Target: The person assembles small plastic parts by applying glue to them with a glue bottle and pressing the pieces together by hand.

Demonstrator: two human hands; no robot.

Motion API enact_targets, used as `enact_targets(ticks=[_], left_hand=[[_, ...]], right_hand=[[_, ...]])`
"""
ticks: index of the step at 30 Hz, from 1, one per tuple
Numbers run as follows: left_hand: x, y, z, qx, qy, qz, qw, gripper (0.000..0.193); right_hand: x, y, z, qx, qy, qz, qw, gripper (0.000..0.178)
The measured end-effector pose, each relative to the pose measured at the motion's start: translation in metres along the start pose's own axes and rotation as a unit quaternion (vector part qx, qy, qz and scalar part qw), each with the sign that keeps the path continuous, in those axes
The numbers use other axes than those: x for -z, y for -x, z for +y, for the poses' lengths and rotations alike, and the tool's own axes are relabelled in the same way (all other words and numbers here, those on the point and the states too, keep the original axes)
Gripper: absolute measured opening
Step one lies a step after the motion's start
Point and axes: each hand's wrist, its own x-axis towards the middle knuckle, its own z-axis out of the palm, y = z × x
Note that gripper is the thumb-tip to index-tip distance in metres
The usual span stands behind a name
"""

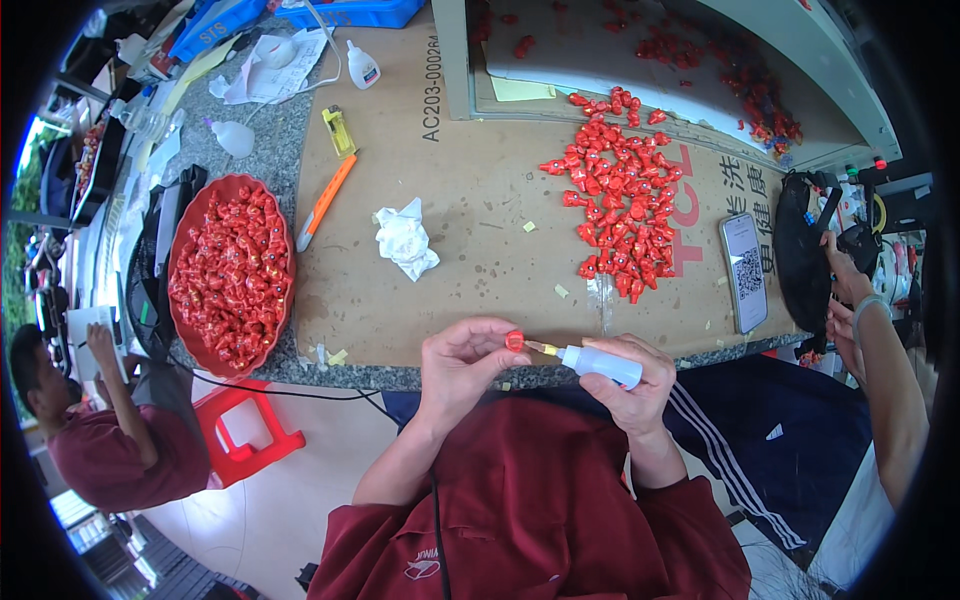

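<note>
My left hand [462, 362] pinches a small red plastic piece [514, 341] between thumb and fingers, just in front of the table's near edge. A small white squeeze bottle [603, 363] lies in my right hand [634, 385], its thin nozzle tip touching the red piece. A loose pile of the same red pieces [622, 195] is spread on the brown cardboard sheet [480, 200] covering the table, beyond my right hand. To the left, a red oval bowl [182, 262] is heaped with many more of them.
A crumpled white tissue [405, 238], an orange utility knife [327, 199] and a yellow lighter [339, 131] lie on the cardboard. A phone [745, 270] rests at right beside a black bag [802, 250]. Another person's hands [848, 290] reach in at right; a seated person [85, 420] is at left.
</note>
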Motion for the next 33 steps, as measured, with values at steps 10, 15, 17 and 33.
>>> enact_targets(ticks=[10,15,17,33], left_hand=[[0.001,0.0,-0.001,0.002,0.002,-0.004,1.0,0.023],[0.002,0.0,-0.002,-0.008,0.012,-0.002,1.0,0.023],[0.002,0.0,-0.002,-0.012,0.014,-0.002,1.0,0.023],[0.003,0.004,-0.003,-0.03,-0.023,0.023,0.999,0.024]], right_hand=[[-0.001,-0.001,0.003,0.003,-0.008,0.01,1.0,0.035],[0.0,0.0,0.004,-0.001,0.001,0.002,1.0,0.035],[0.001,0.001,0.002,-0.001,0.006,-0.004,1.0,0.035],[-0.026,-0.05,0.008,0.011,0.039,0.025,0.999,0.033]])
